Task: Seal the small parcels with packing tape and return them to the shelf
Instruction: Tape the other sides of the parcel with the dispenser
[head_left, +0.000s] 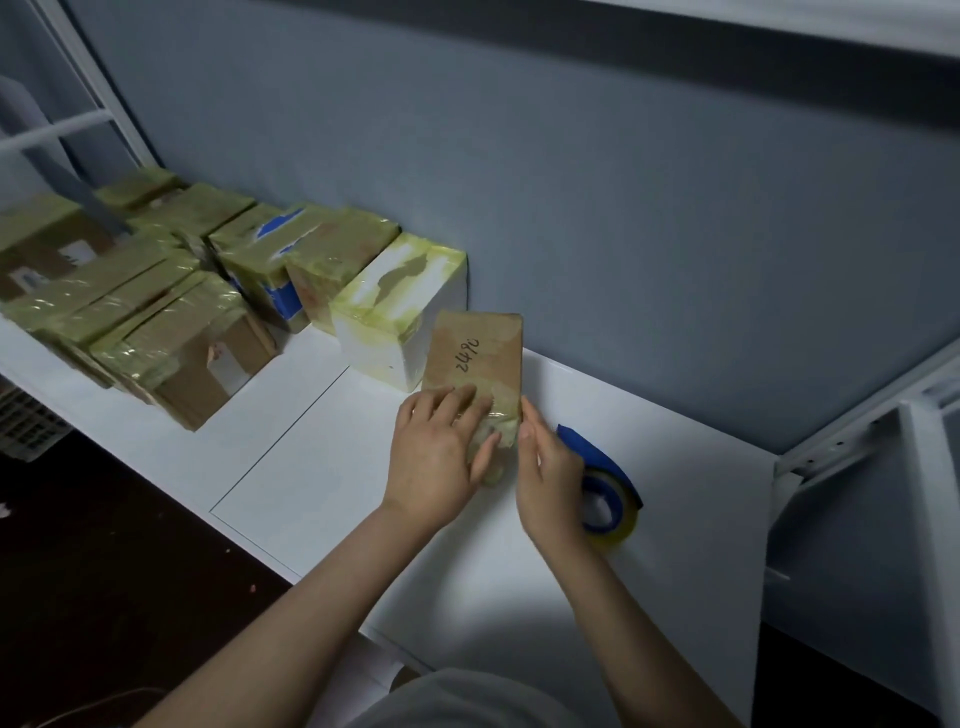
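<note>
A small brown cardboard parcel (480, 353) with "2490" handwritten on its face sits just right of the frame's centre on the white shelf board (322, 467), tilted up towards the blue-grey wall (571, 208). Glossy yellowish packing tape covers its near end.

The left hand (439, 452) lies over that taped end. Its fingers are nearly straight and spread flat across the parcel's face, and the thumb presses against the near corner. The right hand (550, 478) is seen edge-on just beside it, its fingers extended and their tips touching the parcel's right edge; it grips nothing that can be seen.

Behind the right hand, a roll of yellowish tape in a blue dispenser (610, 493) rests on the board at centre right. Whether the hand touches it cannot be told.

Directly behind the parcel, on its left, stands a white box (410, 312) wrapped in the same yellowish tape. From it, a cluster of tape-wrapped brown cardboard parcels (156, 312) runs along the board to the left edge of the frame, one showing blue patches.

A white metal frame (841, 447) supports the shelving at the right. A dark floor (104, 571) fills the lower left.
</note>
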